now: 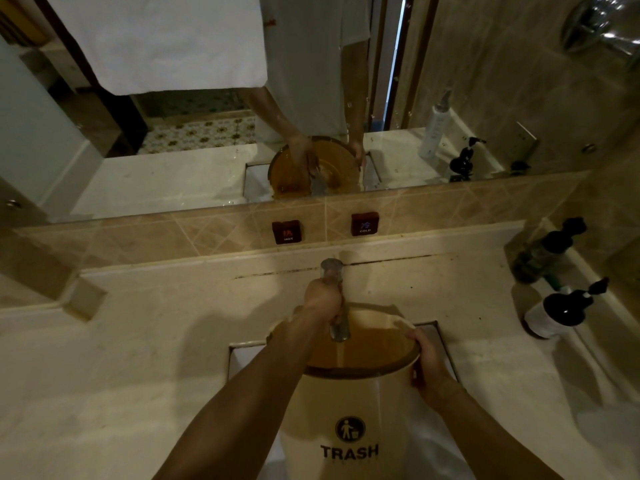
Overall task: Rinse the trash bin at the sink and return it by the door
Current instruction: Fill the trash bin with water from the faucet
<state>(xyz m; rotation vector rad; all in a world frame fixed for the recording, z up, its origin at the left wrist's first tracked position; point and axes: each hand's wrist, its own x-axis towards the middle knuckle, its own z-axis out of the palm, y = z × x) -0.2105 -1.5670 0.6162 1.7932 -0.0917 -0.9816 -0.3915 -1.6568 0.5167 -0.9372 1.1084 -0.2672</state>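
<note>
A cream trash bin (341,420) with a brown rim and the word TRASH on its side stands in the sink (446,344), its open mouth under the chrome faucet (337,306). My left hand (323,301) is wrapped around the faucet, above the bin's far rim. My right hand (427,365) grips the bin's rim on the right side. The bin's inside looks brown; I cannot tell whether water is running.
A beige stone counter (138,358) surrounds the sink. Two dark pump bottles (554,313) stand at the right. HOT (286,232) and COLD (364,224) signs sit on the tiled backsplash. A wide mirror (207,116) above reflects the person, the bin and a hanging white towel.
</note>
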